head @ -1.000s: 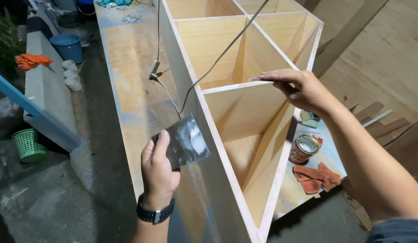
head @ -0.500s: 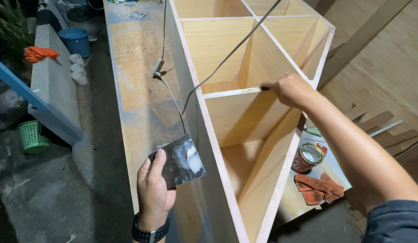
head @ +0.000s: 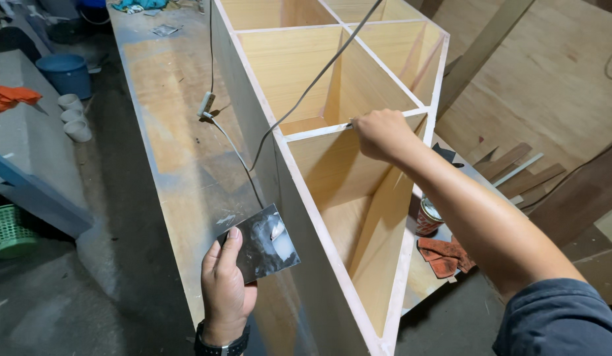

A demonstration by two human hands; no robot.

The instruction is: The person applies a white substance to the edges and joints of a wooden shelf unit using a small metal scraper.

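Observation:
A long wooden cabinet (head: 306,198) with several open compartments lies on its side in front of me. My right hand (head: 380,134) is closed around a small thin blade, likely a putty knife, whose tip presses on the white front edge of a cross divider (head: 319,130). My left hand (head: 223,290), with a dark watch at the wrist, holds a dark square plate (head: 261,242) smeared with white filler, just left of the cabinet's near side.
A grey cable (head: 306,79) with an inline switch (head: 206,104) hangs across the cabinet. To the right are an open tin (head: 427,216) and an orange rag (head: 443,256). At the left stand a blue bucket (head: 65,72), white cups (head: 73,118) and a green basket (head: 8,229). Wood strips (head: 517,173) lie far right.
My right hand has slid leftward along the divider's front edge with the blade. My left hand keeps the plate in about the same place. The view has shifted slightly.

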